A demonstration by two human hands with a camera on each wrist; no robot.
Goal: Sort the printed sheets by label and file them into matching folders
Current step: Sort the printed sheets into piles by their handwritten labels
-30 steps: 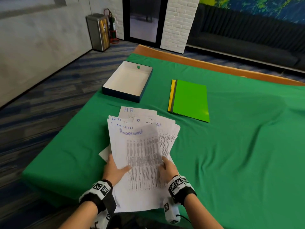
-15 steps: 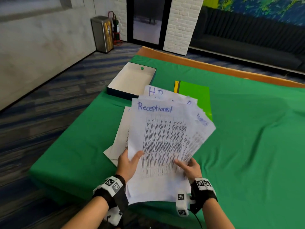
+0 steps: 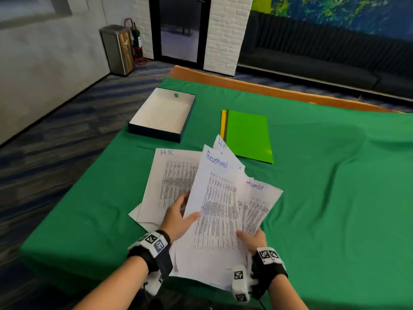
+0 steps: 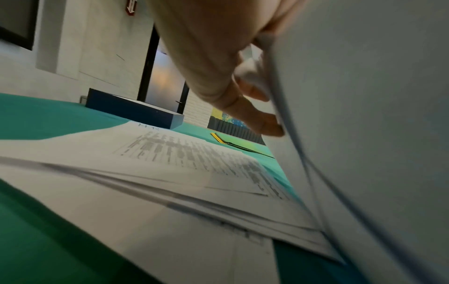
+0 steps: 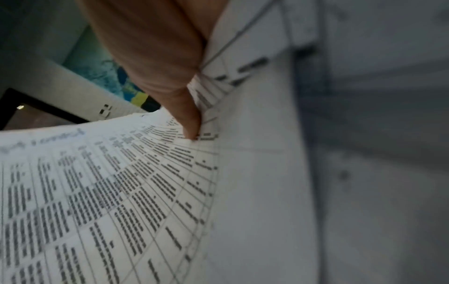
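Note:
Both hands hold a fanned bundle of printed sheets [image 3: 220, 206] lifted and tilted above the table; its top sheet is labelled "Receptionist". My left hand [image 3: 178, 214] pinches the bundle's left edge, thumb on the front, fingers behind [image 4: 255, 115]. My right hand [image 3: 251, 237] grips the lower right corner, thumb [image 5: 189, 119] pressed on the print. A sheet labelled "H.R." [image 3: 169, 177] lies flat on the green cloth to the left, over other sheets. A stack of folders [image 3: 247, 135], bright green on top with yellow and grey edges, lies beyond.
An open white-lined dark blue box [image 3: 163, 114] stands at the back left of the green-clothed table [image 3: 335, 198]. The table's wooden far edge [image 3: 268, 88] shows beyond. A metal bin [image 3: 117, 49] stands on the floor by the wall.
The bundle was raised off the table, then swung right and tilted, uncovering the "H.R." sheet lying on the cloth. The head view has shifted slightly.

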